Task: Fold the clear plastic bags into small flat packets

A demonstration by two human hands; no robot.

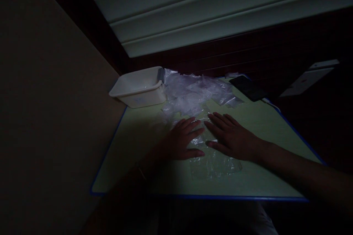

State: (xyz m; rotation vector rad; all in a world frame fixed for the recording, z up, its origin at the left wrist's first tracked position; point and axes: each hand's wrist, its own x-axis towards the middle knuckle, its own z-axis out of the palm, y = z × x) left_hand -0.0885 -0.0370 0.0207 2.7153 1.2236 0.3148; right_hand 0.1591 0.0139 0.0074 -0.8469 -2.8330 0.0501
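A clear plastic bag (215,167) lies flat on the light green table, its near edge towards me. On its left side rests my left hand (184,140), palm down with the fingers stretched out. My right hand (230,136) is spread flat on the bag's right side. Between the two hands the plastic shows shiny creases. Just beyond the fingertips is a loose heap of clear plastic bags (193,91). The scene is dim, and the bag's far end blends into the heap.
A white plastic bin (143,97) stands at the table's back left, against the heap. A dark phone (247,88) with a white cable (271,104) lies at the back right. The table (132,161) has a blue edge. A wall is close on the left.
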